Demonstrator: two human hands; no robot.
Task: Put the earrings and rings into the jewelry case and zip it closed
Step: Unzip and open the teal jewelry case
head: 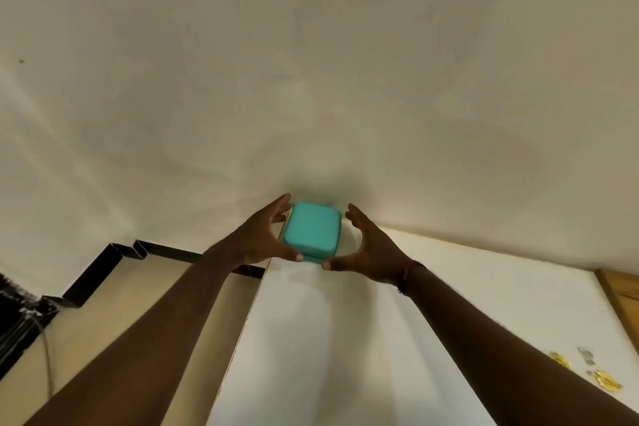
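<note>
My left hand (262,235) and right hand (370,245) flank 1 teal jewelry case (311,230) at the far-left corner of the tabletop (449,287).
Case is matte, rounded-square, lid down. Fingers uncurled, only thumbs (294,257) touch it. 2 gold earrings (605,380) at right edge.

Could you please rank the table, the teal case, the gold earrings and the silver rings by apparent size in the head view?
1. white table
2. teal case
3. gold earrings: the two look about alike
4. silver rings: smallest, but blurred, so the gap to the earrings is unsure
</note>
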